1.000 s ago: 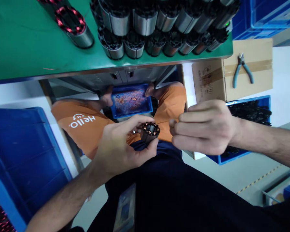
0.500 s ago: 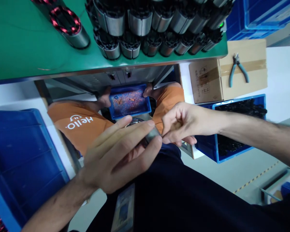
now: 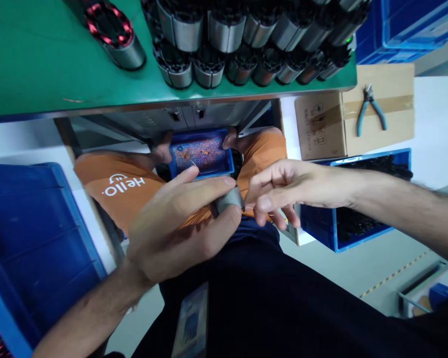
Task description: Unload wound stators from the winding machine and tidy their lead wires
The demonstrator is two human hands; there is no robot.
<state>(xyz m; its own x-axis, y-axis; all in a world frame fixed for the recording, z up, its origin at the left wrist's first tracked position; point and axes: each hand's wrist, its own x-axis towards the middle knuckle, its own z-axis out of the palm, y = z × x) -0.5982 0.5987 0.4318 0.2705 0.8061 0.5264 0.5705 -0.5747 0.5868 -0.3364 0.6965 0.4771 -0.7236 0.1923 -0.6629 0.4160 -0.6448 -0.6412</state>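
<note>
My left hand [image 3: 171,223] is closed around a grey metal motor stator [image 3: 229,200], gripping it between thumb and fingers above my lap. Its far end is covered by the fingers. At the stator's right end, my right hand [image 3: 280,191] pinches a thin copper wire [image 3: 251,207] between thumb and forefinger, the other fingers loosely curled. Another fine wire end [image 3: 193,163] sticks up beside a left fingertip. On the green bench, a stator with red windings [image 3: 115,37] lies at the left, and several bare stators [image 3: 209,72] with black inserts stand in rows.
Between my knees is a blue tray [image 3: 229,170] with copper scraps. Blue-handled cutters [image 3: 369,109] rest on a cardboard box [image 3: 395,124] at the right. Below it, a blue bin [image 3: 336,238] holds black parts. A large blue crate [image 3: 33,238] stands left of the green bench [image 3: 33,64].
The stator has tilted in my left hand, so its open end no longer shows. My right fingers have drawn slightly apart from it, with the wire visible between. The view has shifted slightly.
</note>
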